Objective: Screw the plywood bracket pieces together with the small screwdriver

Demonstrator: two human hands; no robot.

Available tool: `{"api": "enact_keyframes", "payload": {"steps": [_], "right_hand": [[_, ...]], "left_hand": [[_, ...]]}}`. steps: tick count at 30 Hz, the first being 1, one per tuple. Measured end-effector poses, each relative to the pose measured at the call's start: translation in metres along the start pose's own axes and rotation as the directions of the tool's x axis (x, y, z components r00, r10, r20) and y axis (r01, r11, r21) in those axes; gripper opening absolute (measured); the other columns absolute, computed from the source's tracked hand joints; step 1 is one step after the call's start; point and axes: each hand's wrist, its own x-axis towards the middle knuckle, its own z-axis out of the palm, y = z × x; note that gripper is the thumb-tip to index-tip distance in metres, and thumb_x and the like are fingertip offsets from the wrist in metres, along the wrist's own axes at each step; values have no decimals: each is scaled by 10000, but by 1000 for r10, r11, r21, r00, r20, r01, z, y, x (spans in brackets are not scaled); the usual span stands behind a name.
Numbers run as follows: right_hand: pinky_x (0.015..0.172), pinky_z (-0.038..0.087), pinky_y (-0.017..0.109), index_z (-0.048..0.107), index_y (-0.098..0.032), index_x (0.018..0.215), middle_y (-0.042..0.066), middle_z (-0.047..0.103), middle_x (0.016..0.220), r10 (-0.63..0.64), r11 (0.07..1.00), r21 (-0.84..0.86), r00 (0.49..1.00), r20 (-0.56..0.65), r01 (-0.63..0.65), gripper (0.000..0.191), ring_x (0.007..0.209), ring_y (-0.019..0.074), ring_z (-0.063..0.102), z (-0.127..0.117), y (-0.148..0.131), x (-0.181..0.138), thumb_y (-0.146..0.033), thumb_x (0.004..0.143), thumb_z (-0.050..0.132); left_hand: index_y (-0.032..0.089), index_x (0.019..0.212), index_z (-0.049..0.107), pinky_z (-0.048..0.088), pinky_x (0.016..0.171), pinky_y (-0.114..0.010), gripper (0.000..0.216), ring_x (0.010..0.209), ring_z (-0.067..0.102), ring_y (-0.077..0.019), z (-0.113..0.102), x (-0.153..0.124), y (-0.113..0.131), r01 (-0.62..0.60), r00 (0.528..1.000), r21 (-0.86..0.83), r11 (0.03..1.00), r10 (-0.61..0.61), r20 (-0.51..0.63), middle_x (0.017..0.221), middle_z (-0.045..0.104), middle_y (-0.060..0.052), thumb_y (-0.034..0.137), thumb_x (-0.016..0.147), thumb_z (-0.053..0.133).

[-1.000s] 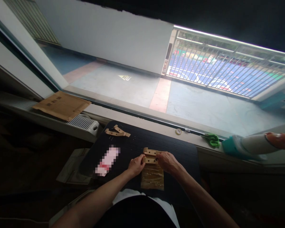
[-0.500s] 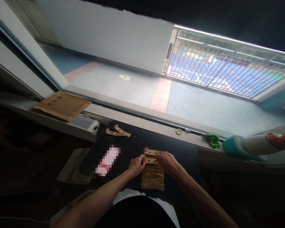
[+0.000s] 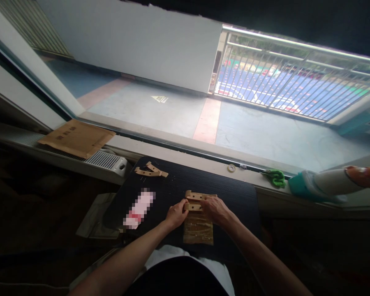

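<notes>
Two pale wooden pieces with dark holes lie one behind the other in front of me, the farther piece (image 3: 197,196) and the nearer piece (image 3: 195,207). My left hand (image 3: 177,213) is closed on the left end of the nearer piece. Over the right part of the two pieces, my right hand (image 3: 216,209) has its fingers pressed together; what they pinch, if anything, is hidden. Beneath and toward me lies a wrinkled brown sheet or pouch (image 3: 199,232), with small shiny specks on it.
On the black table (image 3: 169,193), a V-shaped wooden part (image 3: 152,170) lies at the back left, near tiny loose bits. A blurred-out pink item (image 3: 140,207) lies left. Along the sill are a tape roll (image 3: 231,168), a green cloth (image 3: 276,178) and a teal container (image 3: 299,187). A brown envelope (image 3: 77,137) rests on the radiator.
My right hand has shifted slightly left over the nearer wooden piece, covering more of its right end. My left hand keeps its grip. The view has tilted a little.
</notes>
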Motion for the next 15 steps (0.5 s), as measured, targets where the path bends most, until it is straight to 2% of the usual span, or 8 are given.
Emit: {"api": "enact_keyframes", "payload": {"steps": [5, 7, 15], "right_hand": [[809, 477, 357, 599, -144, 1024, 56, 644, 1016, 36, 998, 53, 999, -21, -34, 214, 920, 172, 610, 0, 9, 2, -284, 938, 462], [814, 432, 282, 592, -159, 1035, 83, 659, 1030, 45, 996, 77, 999, -13, -44, 228, 968, 171, 606, 1, 14, 3, -206, 946, 388], [796, 378, 246, 577, -178, 1027, 90, 661, 1044, 42, 993, 112, 999, 12, -43, 239, 985, 182, 593, 2, 24, 4, -216, 936, 359]], "left_hand": [[247, 1040, 523, 453, 776, -225, 255, 892, 642, -161, 10, 1, -5, -5, 1000, -67, 998, 4, -20, 993, 673, 12, 181, 794, 537], [247, 1058, 504, 449, 811, -222, 257, 919, 629, -151, 15, 0, -6, 0, 1000, -100, 995, -2, -26, 1017, 659, 14, 188, 809, 523], [251, 1073, 498, 437, 881, -244, 264, 974, 600, -157, 20, -1, -6, 23, 999, -159, 987, -27, -26, 1075, 629, 10, 181, 818, 516]]}}
